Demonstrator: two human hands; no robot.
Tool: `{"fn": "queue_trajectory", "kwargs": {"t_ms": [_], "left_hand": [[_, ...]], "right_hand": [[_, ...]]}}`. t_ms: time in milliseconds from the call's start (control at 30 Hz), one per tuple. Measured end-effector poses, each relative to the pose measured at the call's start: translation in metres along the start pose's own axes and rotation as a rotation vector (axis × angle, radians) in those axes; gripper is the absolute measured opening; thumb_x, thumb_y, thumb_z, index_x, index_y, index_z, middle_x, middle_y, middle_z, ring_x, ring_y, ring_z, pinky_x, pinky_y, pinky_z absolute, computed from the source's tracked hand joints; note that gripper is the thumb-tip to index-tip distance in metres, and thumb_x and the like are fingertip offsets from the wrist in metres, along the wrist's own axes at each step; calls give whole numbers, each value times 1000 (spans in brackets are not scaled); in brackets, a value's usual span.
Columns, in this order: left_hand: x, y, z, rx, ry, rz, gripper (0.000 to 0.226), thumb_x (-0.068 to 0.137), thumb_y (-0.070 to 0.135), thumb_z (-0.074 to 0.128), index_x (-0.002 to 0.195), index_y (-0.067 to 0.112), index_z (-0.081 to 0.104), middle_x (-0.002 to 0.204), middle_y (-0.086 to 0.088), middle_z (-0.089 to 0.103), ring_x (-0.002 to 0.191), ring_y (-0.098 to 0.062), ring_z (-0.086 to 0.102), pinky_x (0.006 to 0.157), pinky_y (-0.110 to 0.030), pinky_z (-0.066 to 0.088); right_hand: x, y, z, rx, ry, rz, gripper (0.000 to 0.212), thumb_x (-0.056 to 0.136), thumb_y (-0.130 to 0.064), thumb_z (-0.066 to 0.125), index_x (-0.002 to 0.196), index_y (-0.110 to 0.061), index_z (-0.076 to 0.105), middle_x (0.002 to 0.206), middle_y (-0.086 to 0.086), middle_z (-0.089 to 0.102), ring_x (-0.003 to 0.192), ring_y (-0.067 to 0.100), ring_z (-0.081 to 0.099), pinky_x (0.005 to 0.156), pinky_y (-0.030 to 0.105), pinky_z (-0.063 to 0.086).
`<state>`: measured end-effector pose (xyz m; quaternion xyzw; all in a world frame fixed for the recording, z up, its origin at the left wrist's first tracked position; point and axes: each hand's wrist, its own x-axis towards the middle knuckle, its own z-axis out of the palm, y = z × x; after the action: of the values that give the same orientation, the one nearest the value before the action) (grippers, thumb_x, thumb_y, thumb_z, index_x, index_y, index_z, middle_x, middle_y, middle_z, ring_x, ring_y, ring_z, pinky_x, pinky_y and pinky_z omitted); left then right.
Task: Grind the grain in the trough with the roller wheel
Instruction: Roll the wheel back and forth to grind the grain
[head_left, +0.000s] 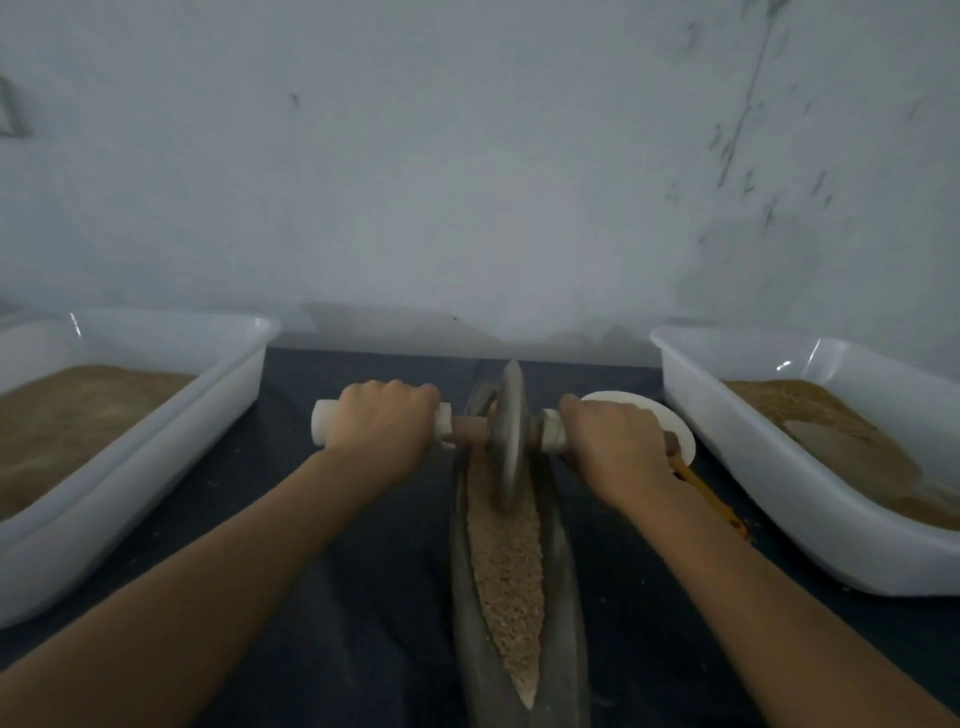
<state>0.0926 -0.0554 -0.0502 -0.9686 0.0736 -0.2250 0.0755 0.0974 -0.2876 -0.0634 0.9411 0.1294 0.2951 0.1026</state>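
Dark cloth-covered table (363, 597) against pale wall. Trough (566, 597) centred, grain (506, 566) along its channel. Roller wheel (508, 431) at far end. Left hand (382, 418), right hand (610, 441) wrapped round axle handles. Press evenly, keep wheel upright, roll full length.

Two bare forearms, sleeveless, no rings or watch

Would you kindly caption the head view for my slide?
Both hands, left hand and right hand, grip the roller wheel over grain in the trough.
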Motion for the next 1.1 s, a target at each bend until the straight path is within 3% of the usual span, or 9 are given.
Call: {"fn": "queue_trajectory", "kwargs": {"t_ms": [200, 333, 433, 567, 667, 800, 933, 1033, 1100], "left_hand": [[-42, 10, -26, 51, 60, 93, 27, 83, 25, 62, 84, 25, 35, 86, 5, 61, 76, -18, 61, 61, -31, 34], [-101, 6, -47, -36, 216, 273, 45, 42, 17, 85, 68, 20, 49, 56, 3, 51, 46, -18, 50, 47, -30, 40], [-112, 4, -49, -37, 239, 296, 47, 28, 11, 84, 61, 19, 51, 49, 3, 46, 38, -18, 44, 43, -28, 37], [-76, 7, -37, 52, 66, 167, 37, 55, 26, 82, 75, 23, 51, 65, 4, 58, 55, -19, 59, 49, -28, 35], [-28, 7, -22, 67, -60, 34, 19, 83, 30, 62, 96, 25, 49, 91, 4, 62, 82, -22, 62, 62, -33, 36], [-1, 10, -12, 102, -1, 27, 18, 82, 27, 63, 89, 23, 46, 88, 2, 63, 79, -23, 62, 58, -35, 33], [-19, 9, -17, 93, 37, 69, 25, 84, 26, 60, 85, 25, 35, 88, 4, 62, 69, -19, 52, 59, -33, 33], [-57, 8, -35, -14, -50, 65, 26, 84, 34, 61, 87, 30, 36, 88, 7, 60, 71, -16, 53, 63, -31, 37], [-92, 5, -51, -18, 33, 175, 42, 65, 39, 77, 82, 33, 39, 71, 9, 54, 59, -15, 54, 55, -29, 38]], "right_hand": [[-44, 0, -21, 74, -2, -18, 33, 65, -33, 82, 78, -25, 52, 63, -4, 59, 53, 13, 55, 41, 21, 11], [-99, 0, -54, 175, 33, -88, 52, 38, -24, 90, 68, -28, 49, 55, -9, 50, 44, 13, 49, 36, 23, 30], [-109, 2, -60, 163, 25, -124, 53, 35, -24, 89, 68, -28, 48, 54, -10, 47, 43, 13, 46, 39, 20, 19], [-78, 3, -37, 100, -15, -102, 56, 37, -25, 91, 64, -26, 42, 50, -6, 48, 39, 14, 46, 43, 16, 4], [-35, 5, -9, 66, 25, -43, 33, 69, -35, 79, 78, -27, 48, 65, -5, 58, 55, 15, 51, 43, 23, 17], [-8, 7, 7, 205, -68, 87, 22, 87, -34, 61, 83, -27, 40, 77, -5, 58, 68, 17, 55, 52, 29, 33], [-36, 5, -14, 171, -97, 36, 20, 84, -35, 66, 90, -28, 48, 78, -8, 58, 68, 11, 53, 56, 27, 45], [-68, 0, -51, 182, -47, -61, 43, 54, -28, 88, 75, -26, 50, 63, -6, 56, 51, 11, 50, 42, 19, 17], [-86, -6, -71, 171, -167, -57, 51, 56, -31, 86, 75, -35, 38, 67, -10, 50, 57, 9, 51, 47, 18, 15]]}}
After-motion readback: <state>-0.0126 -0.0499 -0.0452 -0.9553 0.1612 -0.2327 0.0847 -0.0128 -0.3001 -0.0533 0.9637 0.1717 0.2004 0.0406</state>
